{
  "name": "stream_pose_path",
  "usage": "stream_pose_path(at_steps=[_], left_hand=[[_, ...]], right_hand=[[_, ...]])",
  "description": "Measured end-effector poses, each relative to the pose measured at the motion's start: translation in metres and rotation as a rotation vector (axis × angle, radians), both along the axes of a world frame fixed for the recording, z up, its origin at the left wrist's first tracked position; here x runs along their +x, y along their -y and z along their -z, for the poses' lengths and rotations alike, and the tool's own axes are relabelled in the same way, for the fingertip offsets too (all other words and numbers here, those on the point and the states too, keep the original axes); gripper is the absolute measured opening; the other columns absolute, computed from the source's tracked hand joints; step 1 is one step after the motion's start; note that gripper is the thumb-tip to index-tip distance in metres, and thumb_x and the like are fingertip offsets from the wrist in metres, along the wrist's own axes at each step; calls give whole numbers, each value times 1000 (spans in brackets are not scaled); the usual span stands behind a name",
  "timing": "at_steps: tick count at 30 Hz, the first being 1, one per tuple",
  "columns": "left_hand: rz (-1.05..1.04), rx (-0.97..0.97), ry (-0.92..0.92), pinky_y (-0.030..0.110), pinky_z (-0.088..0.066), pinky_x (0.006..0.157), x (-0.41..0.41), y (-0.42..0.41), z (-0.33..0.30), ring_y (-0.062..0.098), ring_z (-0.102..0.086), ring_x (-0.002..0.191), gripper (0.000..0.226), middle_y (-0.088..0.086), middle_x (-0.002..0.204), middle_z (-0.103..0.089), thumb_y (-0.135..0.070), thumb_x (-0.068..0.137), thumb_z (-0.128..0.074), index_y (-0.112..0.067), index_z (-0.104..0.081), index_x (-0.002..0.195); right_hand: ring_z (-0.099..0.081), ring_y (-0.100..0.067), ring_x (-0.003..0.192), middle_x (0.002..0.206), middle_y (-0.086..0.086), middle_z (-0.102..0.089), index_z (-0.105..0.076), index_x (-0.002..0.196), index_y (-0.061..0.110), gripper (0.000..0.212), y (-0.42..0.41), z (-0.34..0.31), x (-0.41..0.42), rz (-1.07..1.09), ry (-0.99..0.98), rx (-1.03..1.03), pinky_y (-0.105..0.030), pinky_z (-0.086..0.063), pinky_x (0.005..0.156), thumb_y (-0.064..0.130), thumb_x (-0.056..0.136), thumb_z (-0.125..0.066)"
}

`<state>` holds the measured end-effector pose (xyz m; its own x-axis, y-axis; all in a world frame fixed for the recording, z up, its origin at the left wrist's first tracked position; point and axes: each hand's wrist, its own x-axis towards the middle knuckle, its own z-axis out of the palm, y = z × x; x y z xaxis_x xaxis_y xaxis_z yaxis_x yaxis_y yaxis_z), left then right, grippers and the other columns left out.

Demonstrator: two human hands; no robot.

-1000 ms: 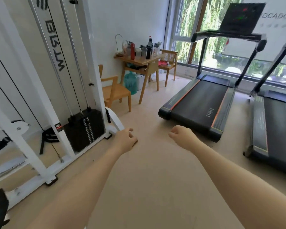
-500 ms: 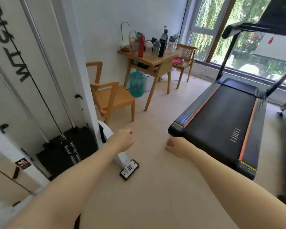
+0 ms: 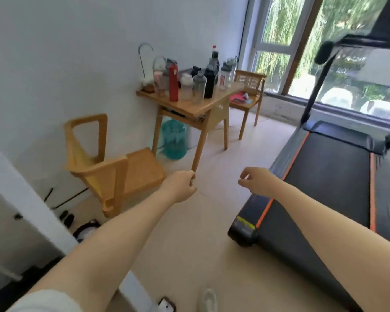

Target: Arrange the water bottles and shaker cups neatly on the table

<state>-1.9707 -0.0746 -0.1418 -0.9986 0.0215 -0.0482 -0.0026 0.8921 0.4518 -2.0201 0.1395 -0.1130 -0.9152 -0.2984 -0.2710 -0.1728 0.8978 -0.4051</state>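
Biggest change: the room view has swung and closed in. The treadmill [image 3: 338, 176] now fills 3 o'clock of the frame, and the white gym rig seen at left 1 s ago is mostly gone, only a white post left at 8 o'clock. So the person is walking fwd twd the table, not yet working.

Table [image 3: 214, 102] sits at 12 o'clock, against the wall, bigger in frame than 0.5 s ago but well apart from both hands. Chair [image 3: 122, 174] is at 10 o'clock, nearer than before; a 2nd chair [image 3: 249, 86] stands just beside the table's far end. Teal jug [image 3: 173, 140] is on the floor under the table.

Bottles and shakers [image 3: 198, 82] stand upright in a loose bunch on the tabletop, crowded twd the wall side; red bottle [image 3: 173, 83] is at the front left. None looks moved, so the arranging isn't started, approx 0% done.

Left hand [image 3: 180, 185]: curled to a loose fist, nothing in it; the table leg only passes behind it. Right hand [image 3: 256, 181]: half-open, fingers bent, empty, looser than the fist it made 0.5 s ago. Judgement: a few more steps needed before any reach.
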Motion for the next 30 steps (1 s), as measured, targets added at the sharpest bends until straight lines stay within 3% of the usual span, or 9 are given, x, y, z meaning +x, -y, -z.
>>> stream_pose_path(at_steps=[6, 9, 16, 24, 27, 30], left_hand=[[-142, 226, -170, 24, -43, 80, -181, 22, -60, 11, -51, 91, 31, 5, 115, -62, -19, 91, -48, -14, -50, 122], [-157, 268, -196, 23, -41, 78, -252, 42, -59, 11, -52, 92, 30, 5, 112, -62, -20, 91, -49, -14, -50, 121], [-175, 294, -122, 25, -43, 77, -437, 78, 0, 14, -54, 90, 32, 8, 111, -62, -18, 90, -49, -13, -49, 122], [-133, 328, -197, 25, -39, 75, -671, 129, -51, 13, -51, 92, 38, 4, 115, -60, -18, 90, -48, -16, -44, 127], [-113, 340, -253, 23, -36, 80, -733, 138, -62, 13, -49, 97, 42, 5, 120, -57, -16, 89, -50, -14, -41, 130], [-121, 318, -288, 25, -35, 89, -782, 140, -58, 20, -47, 113, 48, 8, 128, -51, -16, 86, -56, -11, -39, 131]], right_hand=[[-60, -29, 104, 118, -14, -62, -54, 119, 7, 34, 23, -72, -191, 38, -194, -181, -37, -47, 92, 27, 93, -47], [-62, -28, 98, 112, -12, -63, -56, 115, 8, 31, 42, -61, -259, 59, -132, -260, -38, -49, 89, 27, 93, -46], [-62, -25, 98, 110, -8, -63, -54, 116, 11, 31, 78, 20, -419, 3, 38, -156, -38, -51, 88, 30, 92, -47], [-59, -21, 95, 113, -9, -64, -57, 114, 9, 28, 139, -35, -656, 19, -106, -221, -31, -48, 85, 25, 93, -47], [-54, -16, 94, 118, -9, -60, -51, 121, 11, 31, 152, -41, -713, 15, -166, -313, -26, -44, 80, 23, 93, -48], [-52, -21, 113, 136, -9, -48, -38, 134, 15, 47, 160, -33, -771, 12, -184, -322, -31, -44, 92, 25, 91, -52]])
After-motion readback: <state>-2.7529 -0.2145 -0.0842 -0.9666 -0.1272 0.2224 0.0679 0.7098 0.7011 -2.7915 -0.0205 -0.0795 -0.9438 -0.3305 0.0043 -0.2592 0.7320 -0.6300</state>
